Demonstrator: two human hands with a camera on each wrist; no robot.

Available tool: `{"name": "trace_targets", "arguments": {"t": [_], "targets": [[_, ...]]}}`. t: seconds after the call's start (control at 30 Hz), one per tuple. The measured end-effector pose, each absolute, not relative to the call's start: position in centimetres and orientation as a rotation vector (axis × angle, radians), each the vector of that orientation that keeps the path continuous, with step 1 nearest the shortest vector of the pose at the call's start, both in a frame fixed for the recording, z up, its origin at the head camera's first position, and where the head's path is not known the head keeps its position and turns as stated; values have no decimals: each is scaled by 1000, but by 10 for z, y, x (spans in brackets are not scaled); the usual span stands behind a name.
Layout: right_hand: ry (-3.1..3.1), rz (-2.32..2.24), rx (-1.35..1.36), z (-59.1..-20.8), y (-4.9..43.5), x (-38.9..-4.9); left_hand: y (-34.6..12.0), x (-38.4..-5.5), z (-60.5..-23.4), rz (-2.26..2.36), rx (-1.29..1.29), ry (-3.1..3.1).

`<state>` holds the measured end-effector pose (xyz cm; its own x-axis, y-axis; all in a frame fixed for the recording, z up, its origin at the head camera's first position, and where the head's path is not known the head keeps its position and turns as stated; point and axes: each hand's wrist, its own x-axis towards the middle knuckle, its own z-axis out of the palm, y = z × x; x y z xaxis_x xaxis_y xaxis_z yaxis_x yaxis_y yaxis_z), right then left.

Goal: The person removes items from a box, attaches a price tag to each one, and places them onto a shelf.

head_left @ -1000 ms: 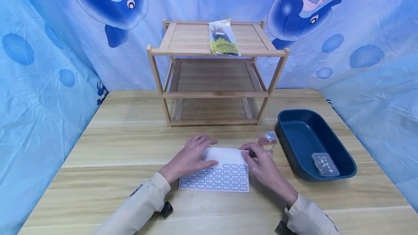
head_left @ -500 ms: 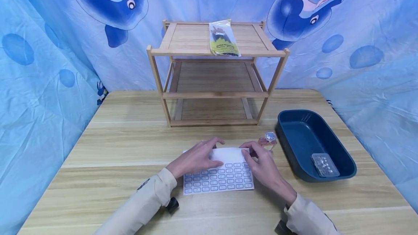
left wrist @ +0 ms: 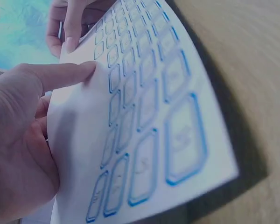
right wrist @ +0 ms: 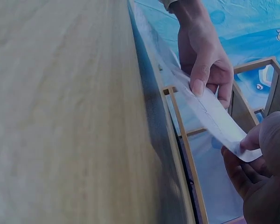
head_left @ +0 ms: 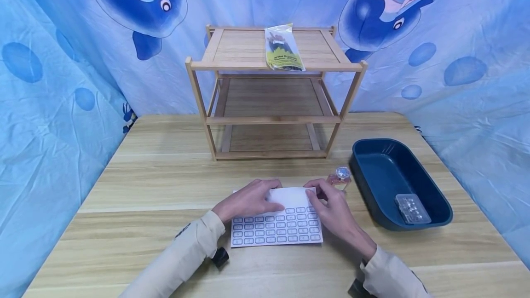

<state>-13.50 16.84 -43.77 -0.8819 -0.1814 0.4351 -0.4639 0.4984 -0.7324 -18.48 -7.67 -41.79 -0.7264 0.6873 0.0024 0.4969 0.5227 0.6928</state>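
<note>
- Left hand (head_left: 249, 199) and printed sheet (head_left: 281, 225) have shifted rightward, in front of the wooden rack (head_left: 273, 120).
- Both it and the right hand (head_left: 334, 210) pinch the sheet between thumb and fingers.
- Pink bottle (head_left: 337, 180) and dark-blue tub (head_left: 383, 171): right of the rack.

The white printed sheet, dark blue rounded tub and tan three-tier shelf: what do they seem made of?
The white printed sheet: matte, probably paper or sticker stock; it bows thinly in the left wrist view. The dark blue tub: likely smooth moulded plastic, judging by soft highlights. The tan shelf: wood or bamboo, satin, with faint grain.
</note>
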Motion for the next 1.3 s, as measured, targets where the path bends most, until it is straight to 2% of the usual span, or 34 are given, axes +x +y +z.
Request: {"name": "trace_targets", "arguments": {"t": [0.9, 1.3], "targets": [[-2466, 1462, 450, -439, 167, -132, -76, -183, -423, 1148, 1003, 2343], [-2515, 1347, 498, -440, 170, -132, -74, -185, -425, 1189, 999, 2309]]}}
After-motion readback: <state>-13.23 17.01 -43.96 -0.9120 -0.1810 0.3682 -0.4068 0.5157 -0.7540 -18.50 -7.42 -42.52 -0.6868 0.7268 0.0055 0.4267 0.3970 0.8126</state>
